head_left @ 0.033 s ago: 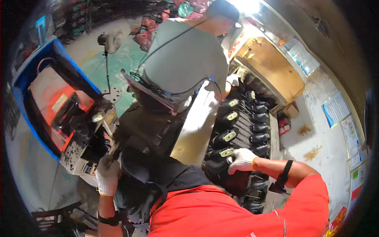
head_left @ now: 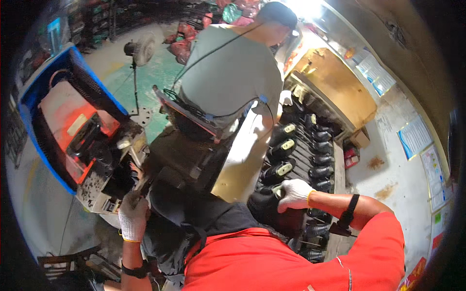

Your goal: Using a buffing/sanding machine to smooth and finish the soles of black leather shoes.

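My right hand (head_left: 294,195), in a white knit glove, is closed on the pale top of a shoe last inside a black shoe (head_left: 266,200). This shoe is at the near end of a rack, and my fingers partly cover the last. Farther along stand more black shoes (head_left: 281,169) with pale yellow-green last tops. Out to the left, my gloved left hand (head_left: 132,216) is closed at a dark edge beside a worn, pale box-like unit (head_left: 99,194). What its fingers hold is hidden.
Ahead, a seated person in a grey shirt (head_left: 230,77) works beside the conveyor rack (head_left: 318,145). A pale panel (head_left: 238,165) runs between us. On the left stands a blue crate (head_left: 36,140) with a red-and-white object; a fan (head_left: 141,51) stands behind. Papers (head_left: 410,136) hang on the right wall.
My right hand has closed on the nearest shoe's last and tipped the shoe toward me, slightly left. My left hand has barely moved.
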### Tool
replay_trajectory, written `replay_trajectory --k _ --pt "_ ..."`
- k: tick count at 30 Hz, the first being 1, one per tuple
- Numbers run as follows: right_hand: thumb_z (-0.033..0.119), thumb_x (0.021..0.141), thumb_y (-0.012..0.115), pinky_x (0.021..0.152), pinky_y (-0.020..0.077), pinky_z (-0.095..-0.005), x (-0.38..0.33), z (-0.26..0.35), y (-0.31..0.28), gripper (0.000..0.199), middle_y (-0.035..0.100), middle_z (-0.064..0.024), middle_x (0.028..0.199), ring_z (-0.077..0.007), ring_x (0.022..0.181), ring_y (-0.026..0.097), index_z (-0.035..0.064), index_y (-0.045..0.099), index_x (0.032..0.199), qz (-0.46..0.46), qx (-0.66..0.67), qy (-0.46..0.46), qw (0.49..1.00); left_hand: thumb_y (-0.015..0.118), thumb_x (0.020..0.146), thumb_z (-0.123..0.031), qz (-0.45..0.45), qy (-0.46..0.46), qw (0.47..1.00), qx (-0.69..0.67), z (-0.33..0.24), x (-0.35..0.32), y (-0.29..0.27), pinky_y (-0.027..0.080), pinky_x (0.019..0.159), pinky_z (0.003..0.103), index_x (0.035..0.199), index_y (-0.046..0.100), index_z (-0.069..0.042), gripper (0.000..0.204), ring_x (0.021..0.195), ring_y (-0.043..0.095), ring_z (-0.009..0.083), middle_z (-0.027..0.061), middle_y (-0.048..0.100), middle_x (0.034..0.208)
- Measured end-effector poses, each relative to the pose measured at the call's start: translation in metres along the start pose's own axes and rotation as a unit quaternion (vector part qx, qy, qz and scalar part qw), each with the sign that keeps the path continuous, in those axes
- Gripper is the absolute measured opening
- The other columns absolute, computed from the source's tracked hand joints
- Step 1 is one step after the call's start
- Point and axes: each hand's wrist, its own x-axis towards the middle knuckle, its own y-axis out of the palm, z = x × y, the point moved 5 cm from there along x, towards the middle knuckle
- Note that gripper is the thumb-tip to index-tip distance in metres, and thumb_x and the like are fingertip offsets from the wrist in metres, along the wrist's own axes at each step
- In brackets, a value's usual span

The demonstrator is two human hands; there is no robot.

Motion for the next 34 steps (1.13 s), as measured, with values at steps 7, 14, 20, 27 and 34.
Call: replay_trajectory --k 7,14,20,27,34 --pt "0.041 0.083 0.086 0.094 0.0601 -0.0560 0.114 0.063 0.068 0.065 0.078 -0.0262 0.116 -0.0497 0.111 0.074 0.0058 0.069 0.135 -0.066 -0.094 -0.185 0.976 0.074 0.095 -0.019 -0.121 0.059 0.971 0.197 0.017 -0.055 -0.057 0.057 0.067 0.045 0.136 0.075 -0.005 0.044 0.068 0.073 0.0304 0.0130 0.074 0.077" --pt "0.021 0.116 0.049 0.098 0.0609 -0.0506 0.237 0.030 0.087 0.039 0.075 -0.0225 0.137 -0.0418 0.116 0.076 0.0138 0.074 0.145 -0.063 -0.276 -0.236 0.930 0.078 0.096 -0.039 -0.203 0.004 0.970 0.133 0.040 -0.095 -0.091 0.062 0.094 0.044 0.133 0.075 -0.002 0.053 0.107 0.080 0.0317 0.0244 0.081 0.110" --pt "0.015 0.087 0.079 0.080 0.0544 -0.0524 0.091 0.419 -0.126 0.038 0.073 -0.0207 0.102 -0.0422 0.088 0.069 0.0015 0.074 0.122 -0.231 -0.039 -0.547 0.804 0.073 0.102 -0.042 -0.018 -0.020 0.999 -0.037 -0.019 0.018 -0.020 0.058 0.099 0.043 0.141 0.071 -0.003 0.055 0.119 0.074 0.0322 0.0220 0.077 0.130" --pt "0.045 0.099 0.072 0.071 0.0529 -0.0591 0.133 0.621 -0.084 0.043 0.067 -0.0221 0.078 -0.0475 0.077 0.069 0.0048 0.065 0.086 -0.313 -0.098 -0.782 0.530 0.069 0.107 -0.042 -0.019 -0.007 0.863 -0.504 -0.012 0.158 0.050 0.052 0.075 0.034 0.132 0.073 -0.012 0.038 0.081 0.062 0.0146 0.0002 0.069 0.099" --pt "0.062 0.102 0.068 0.063 0.0498 -0.0571 0.163 0.630 -0.083 0.058 0.061 -0.0171 0.070 -0.0431 0.067 0.066 0.0091 0.059 0.078 -0.388 -0.066 -0.778 0.490 0.078 0.096 -0.038 -0.263 0.096 0.960 -0.026 0.020 0.246 0.053 0.059 0.074 0.046 0.107 0.075 -0.003 0.037 0.087 0.078 0.0363 0.0207 0.077 0.091"
